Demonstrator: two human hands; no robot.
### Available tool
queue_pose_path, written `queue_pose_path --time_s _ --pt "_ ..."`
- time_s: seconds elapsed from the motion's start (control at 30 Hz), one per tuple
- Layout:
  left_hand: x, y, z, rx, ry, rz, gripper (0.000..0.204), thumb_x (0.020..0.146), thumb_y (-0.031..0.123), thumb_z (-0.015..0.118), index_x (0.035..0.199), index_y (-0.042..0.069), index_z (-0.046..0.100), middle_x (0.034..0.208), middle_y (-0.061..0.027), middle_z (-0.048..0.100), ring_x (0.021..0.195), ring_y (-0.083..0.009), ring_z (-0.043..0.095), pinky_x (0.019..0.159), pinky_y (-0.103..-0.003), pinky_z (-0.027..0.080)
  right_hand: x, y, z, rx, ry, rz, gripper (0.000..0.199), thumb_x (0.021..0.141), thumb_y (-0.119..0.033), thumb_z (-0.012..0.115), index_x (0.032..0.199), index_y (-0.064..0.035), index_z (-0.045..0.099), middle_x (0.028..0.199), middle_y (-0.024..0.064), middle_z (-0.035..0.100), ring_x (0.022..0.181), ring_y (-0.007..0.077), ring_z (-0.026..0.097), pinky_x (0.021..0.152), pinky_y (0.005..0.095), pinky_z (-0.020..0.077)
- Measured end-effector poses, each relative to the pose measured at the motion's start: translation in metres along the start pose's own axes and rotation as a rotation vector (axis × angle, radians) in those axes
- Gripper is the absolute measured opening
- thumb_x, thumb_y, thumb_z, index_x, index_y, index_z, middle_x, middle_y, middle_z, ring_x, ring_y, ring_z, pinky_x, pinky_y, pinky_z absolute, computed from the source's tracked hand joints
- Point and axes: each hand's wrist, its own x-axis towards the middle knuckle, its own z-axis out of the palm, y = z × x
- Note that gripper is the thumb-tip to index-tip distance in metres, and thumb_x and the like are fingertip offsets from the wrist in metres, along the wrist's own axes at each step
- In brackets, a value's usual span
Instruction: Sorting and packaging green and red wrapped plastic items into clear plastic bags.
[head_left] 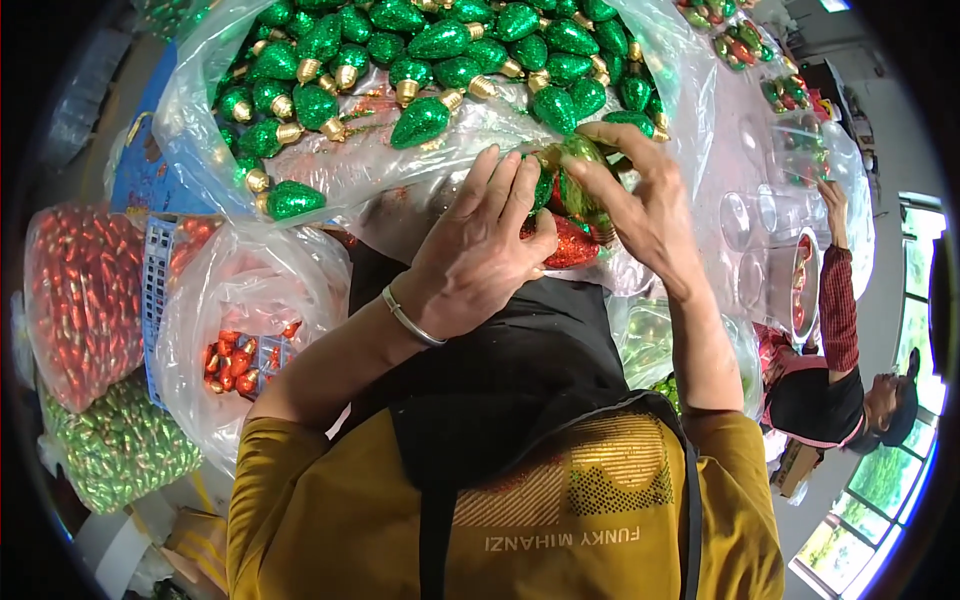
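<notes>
At the near edge of the table, both hands work on a small cluster of glittery bulb-shaped ornaments. My left hand is closed against the left side of the cluster, its fingers together over a dark green bulb. My right hand curls round a yellow-green bulb ornament, thumb and fingers on its upper part. Beneath them a red glitter bulb shows, its left end by my left thumb. Whether a clear wrapper surrounds the cluster I cannot tell. Just beyond lie loose green glitter bulbs with gold caps.
A clear plastic sheet edges the green pile. To my left stand an open clear bag with red bulbs, a full red bag and a green bag. At right, a co-worker reaches toward clear plastic tubs.
</notes>
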Motion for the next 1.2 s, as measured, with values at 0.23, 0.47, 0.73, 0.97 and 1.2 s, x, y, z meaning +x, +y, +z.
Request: queue_pose_path --time_s 0.23,0.47,0.73,0.97,1.2 --pt "0.007 -0.002 -0.003 -0.139 -0.060 0.005 0.046 0.070 0.035 0.069 0.105 0.009 0.055 0.120 -0.0200 0.044 0.118 -0.0317 0.039 0.106 -0.054 0.023 -0.010 0.023 0.021 -0.362 0.158 -0.037 0.037 0.085 -0.029 0.061 0.111 -0.0020 0.058 0.117 0.0177 0.055 0.104 0.0293 0.056 0.087 0.0374 0.0441" --pt "0.009 -0.004 -0.002 -0.029 -0.101 0.042 0.062 0.077 0.046 0.061 0.125 0.009 0.048 0.130 -0.0174 0.039 0.123 -0.0302 0.035 0.104 -0.054 0.022 -0.018 0.049 0.003 0.112 0.041 0.071 0.033 0.088 -0.027 0.056 0.111 -0.0041 0.059 0.120 0.0177 0.052 0.112 0.0322 0.051 0.094 0.0381 0.0404" --pt "0.020 -0.004 -0.007 -0.054 -0.218 0.079 0.058 0.084 0.050 0.049 0.121 0.005 0.049 0.130 -0.0155 0.038 0.119 -0.0314 0.034 0.099 -0.056 0.024 -0.017 0.056 0.007 0.083 0.097 0.038 0.026 0.087 -0.024 0.057 0.104 -0.0054 0.061 0.103 0.0175 0.057 0.100 0.0339 0.056 0.088 0.0398 0.0430" --pt "0.037 -0.001 -0.020 -0.058 -0.192 0.058 0.049 0.085 0.032 0.057 0.126 0.007 0.048 0.136 -0.0158 0.038 0.123 -0.0321 0.036 0.103 -0.049 0.025 -0.033 0.059 0.006 0.183 0.093 -0.024 0.022 0.082 -0.021 0.062 0.094 -0.0024 0.061 0.096 0.0155 0.058 0.090 0.0328 0.056 0.078 0.0405 0.0451" --pt "0.059 -0.008 0.004 -0.132 -0.335 0.249 0.046 0.086 0.022 0.052 0.129 0.008 0.045 0.136 -0.0195 0.036 0.122 -0.0375 0.038 0.099 -0.049 0.032 -0.078 0.017 -0.019 0.104 0.003 -0.147 0.027 0.075 -0.021 0.069 0.096 -0.0069 0.061 0.097 0.0102 0.059 0.091 0.0262 0.058 0.078 0.0352 0.0458"
